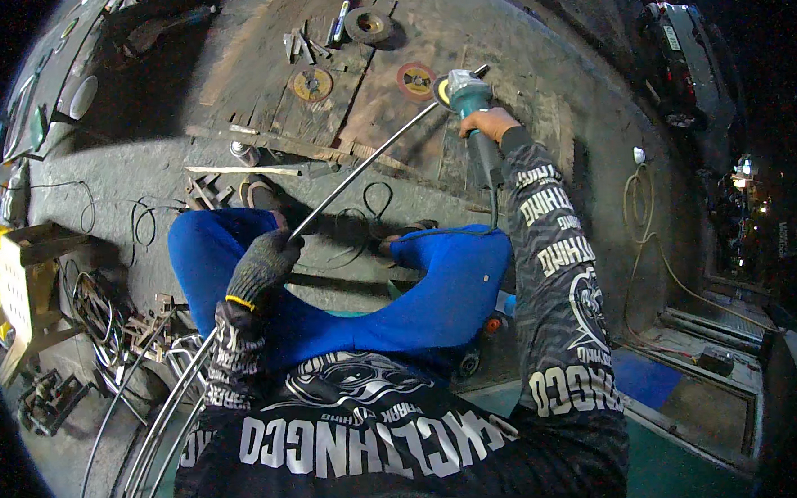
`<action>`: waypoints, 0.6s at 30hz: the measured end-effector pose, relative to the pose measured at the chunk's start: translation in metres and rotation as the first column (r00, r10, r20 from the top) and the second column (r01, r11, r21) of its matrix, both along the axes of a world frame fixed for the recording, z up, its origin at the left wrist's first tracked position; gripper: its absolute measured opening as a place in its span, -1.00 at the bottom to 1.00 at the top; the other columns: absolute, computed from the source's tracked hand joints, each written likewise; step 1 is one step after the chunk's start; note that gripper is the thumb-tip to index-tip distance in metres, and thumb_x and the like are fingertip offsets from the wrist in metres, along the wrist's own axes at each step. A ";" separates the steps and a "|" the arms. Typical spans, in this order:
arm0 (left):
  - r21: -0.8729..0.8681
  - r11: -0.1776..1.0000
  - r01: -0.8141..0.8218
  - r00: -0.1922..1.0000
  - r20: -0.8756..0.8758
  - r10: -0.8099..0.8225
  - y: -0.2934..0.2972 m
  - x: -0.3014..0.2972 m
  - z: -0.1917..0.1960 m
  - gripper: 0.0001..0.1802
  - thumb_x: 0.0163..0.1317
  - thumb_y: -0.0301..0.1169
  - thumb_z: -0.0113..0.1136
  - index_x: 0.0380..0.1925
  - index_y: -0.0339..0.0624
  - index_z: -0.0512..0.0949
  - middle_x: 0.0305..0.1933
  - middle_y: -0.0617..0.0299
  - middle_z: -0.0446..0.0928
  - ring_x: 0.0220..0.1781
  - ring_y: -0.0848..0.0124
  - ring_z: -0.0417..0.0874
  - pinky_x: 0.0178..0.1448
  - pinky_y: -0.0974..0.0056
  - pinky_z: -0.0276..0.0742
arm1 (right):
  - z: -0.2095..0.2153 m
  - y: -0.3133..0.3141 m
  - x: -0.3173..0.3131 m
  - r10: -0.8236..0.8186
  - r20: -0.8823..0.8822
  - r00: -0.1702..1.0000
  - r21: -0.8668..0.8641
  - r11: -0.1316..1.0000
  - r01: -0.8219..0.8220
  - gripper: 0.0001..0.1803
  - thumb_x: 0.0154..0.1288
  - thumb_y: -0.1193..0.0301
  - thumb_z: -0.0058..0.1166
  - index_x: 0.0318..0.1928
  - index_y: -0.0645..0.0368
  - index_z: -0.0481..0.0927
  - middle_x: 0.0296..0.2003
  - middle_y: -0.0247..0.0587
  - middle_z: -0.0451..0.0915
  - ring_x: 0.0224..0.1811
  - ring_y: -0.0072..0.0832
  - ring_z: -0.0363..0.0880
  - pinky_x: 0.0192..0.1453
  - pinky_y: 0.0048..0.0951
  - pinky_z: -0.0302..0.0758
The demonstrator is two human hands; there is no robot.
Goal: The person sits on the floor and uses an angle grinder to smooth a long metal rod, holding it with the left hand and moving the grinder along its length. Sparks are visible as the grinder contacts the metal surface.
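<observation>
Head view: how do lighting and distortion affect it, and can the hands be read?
Head view: black corners, edges curving toward the rim; head view: upper left is deeply dark, and the right side dim with a bright light; head view: the rod catches a pale highlight; head view: the gloved left hand and the right hand on the grinder read clearly.

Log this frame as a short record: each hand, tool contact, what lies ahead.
left hand: gloved, closed around a slim metal rod
right hand: ungloved, closed around an angle grinder
contact: grinder disc beside the rod's far part; touching, cannot tell
ahead: one flat disc and a second flat disc on wooden boards
</observation>
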State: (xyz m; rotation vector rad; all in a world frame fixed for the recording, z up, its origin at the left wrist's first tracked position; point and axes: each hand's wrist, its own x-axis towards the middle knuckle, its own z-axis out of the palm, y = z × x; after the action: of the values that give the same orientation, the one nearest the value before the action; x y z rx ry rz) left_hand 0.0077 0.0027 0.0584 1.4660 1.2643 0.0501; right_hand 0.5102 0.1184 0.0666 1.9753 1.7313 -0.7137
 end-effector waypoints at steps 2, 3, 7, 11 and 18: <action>0.020 1.000 -0.002 1.000 -0.010 0.002 0.000 0.002 0.010 -0.66 0.29 -0.29 0.10 -0.07 -0.29 0.62 -0.26 -0.19 0.66 -0.14 -0.09 0.70 -0.05 0.00 0.55 | 0.000 0.006 0.026 -0.058 -0.148 0.987 0.018 0.998 0.061 -0.68 0.25 0.06 0.11 -0.07 -0.25 0.77 0.05 -0.22 0.71 0.14 -0.19 0.65 0.23 -0.22 0.52; 0.030 1.000 0.006 1.000 -0.026 -0.006 -0.001 0.003 0.014 -0.67 0.29 -0.29 0.10 -0.08 -0.28 0.62 -0.26 -0.20 0.66 -0.15 -0.09 0.70 -0.06 0.00 0.55 | -0.001 0.012 0.038 -0.106 -0.195 0.975 -0.001 0.994 0.108 -0.71 0.29 0.12 0.07 -0.06 -0.26 0.76 0.07 -0.26 0.71 0.14 -0.20 0.65 0.23 -0.22 0.52; -0.033 0.999 0.023 0.993 -0.113 -0.026 0.000 0.004 0.018 -0.65 0.34 -0.23 0.11 -0.09 -0.30 0.63 -0.21 -0.22 0.65 -0.12 -0.10 0.70 -0.02 -0.01 0.56 | -0.004 0.040 0.085 0.110 -0.066 0.992 0.049 0.993 -0.107 -0.72 0.38 0.21 0.00 -0.02 -0.27 0.72 0.09 -0.34 0.69 0.15 -0.21 0.64 0.23 -0.23 0.52; -0.055 0.998 -0.012 0.992 -0.130 0.005 0.003 0.007 0.012 -0.62 0.37 -0.18 0.11 -0.07 -0.25 0.65 -0.16 -0.23 0.65 -0.05 -0.13 0.69 0.01 -0.04 0.58 | -0.004 0.064 0.117 -0.040 -0.070 0.997 0.050 0.998 0.043 -0.72 0.41 0.25 -0.02 0.02 -0.17 0.70 0.10 -0.29 0.67 0.16 -0.23 0.62 0.25 -0.26 0.51; 0.038 0.998 0.050 0.988 -0.151 -0.044 -0.005 -0.003 0.016 -0.63 0.27 -0.27 0.17 -0.01 -0.26 0.63 -0.15 -0.22 0.64 -0.04 -0.14 0.68 0.01 -0.05 0.59 | 0.006 0.061 0.129 -0.484 -0.525 0.700 0.092 0.786 0.612 -0.67 -0.17 0.10 0.41 -0.40 0.01 0.78 -0.24 -0.23 0.68 -0.17 -0.38 0.57 -0.05 -0.31 0.46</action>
State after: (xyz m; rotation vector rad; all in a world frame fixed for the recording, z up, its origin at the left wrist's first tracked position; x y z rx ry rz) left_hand 0.0046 -0.0019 0.0742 1.5580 1.3566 -0.0674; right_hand 0.6389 0.1793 0.0726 2.7450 1.5091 -1.3362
